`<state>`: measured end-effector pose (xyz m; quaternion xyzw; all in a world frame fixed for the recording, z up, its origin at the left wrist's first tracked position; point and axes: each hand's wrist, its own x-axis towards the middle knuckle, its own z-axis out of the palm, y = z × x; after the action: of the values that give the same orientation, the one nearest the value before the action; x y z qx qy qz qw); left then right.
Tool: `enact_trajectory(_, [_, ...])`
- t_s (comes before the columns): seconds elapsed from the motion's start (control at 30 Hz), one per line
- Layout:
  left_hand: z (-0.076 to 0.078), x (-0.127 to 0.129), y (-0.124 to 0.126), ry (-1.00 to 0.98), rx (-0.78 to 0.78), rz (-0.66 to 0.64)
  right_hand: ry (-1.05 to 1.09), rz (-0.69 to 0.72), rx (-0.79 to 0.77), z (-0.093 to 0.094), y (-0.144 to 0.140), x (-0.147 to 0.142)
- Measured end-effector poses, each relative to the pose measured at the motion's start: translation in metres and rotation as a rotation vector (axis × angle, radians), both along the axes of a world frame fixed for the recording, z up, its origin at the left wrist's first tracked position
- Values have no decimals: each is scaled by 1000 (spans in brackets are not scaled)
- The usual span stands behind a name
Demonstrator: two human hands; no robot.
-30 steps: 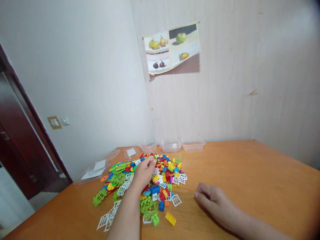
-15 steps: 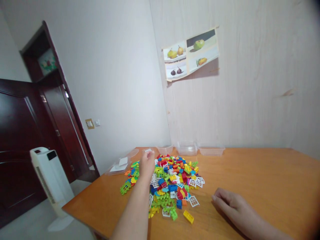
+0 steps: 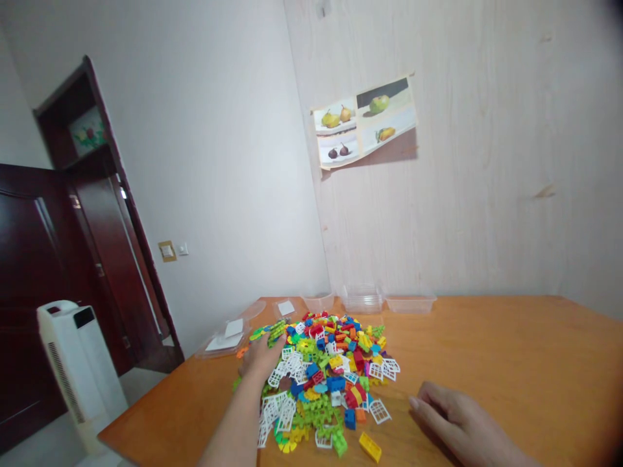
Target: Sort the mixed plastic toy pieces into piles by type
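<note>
A heap of small plastic building bricks [image 3: 327,363] in red, blue, green, yellow and white lies on the orange wooden table [image 3: 511,350]. My left hand [image 3: 260,360] rests palm down on the heap's left edge, over green and orange pieces; whether it grips any is hidden. My right hand [image 3: 455,421] lies on the table to the right of the heap, fingers loosely curled, holding nothing. A single yellow brick [image 3: 370,447] sits apart near the front, and white lattice window pieces [image 3: 275,412] lie by my left wrist.
Clear plastic tubs [image 3: 363,299] stand against the wall behind the heap. Flat clear lids [image 3: 226,334] lie at the table's left corner. A white floor appliance [image 3: 73,363] and a dark wooden door [image 3: 43,272] are at the left. A fruit poster [image 3: 365,123] hangs on the wall.
My left hand has come down and back from the heap's far left side onto its near left edge. The right hand has stayed put. The camera has tilted slightly.
</note>
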<state>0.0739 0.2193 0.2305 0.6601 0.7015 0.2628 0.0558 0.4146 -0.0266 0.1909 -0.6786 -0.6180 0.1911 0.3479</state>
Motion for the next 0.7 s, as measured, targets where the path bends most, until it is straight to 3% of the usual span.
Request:
enact_trajectory(0.27, [-4,40,-13,-19,-43,-36,-108,1,12,3,-4,-3])
enact_trajectory(0.47, [-1,59,-25,-44,-50,0,-234,90,67,19,-19,-15])
enact_trajectory(0.7, [3,83,-34,-88,-47,79,-468,424,361,27,-8,-57])
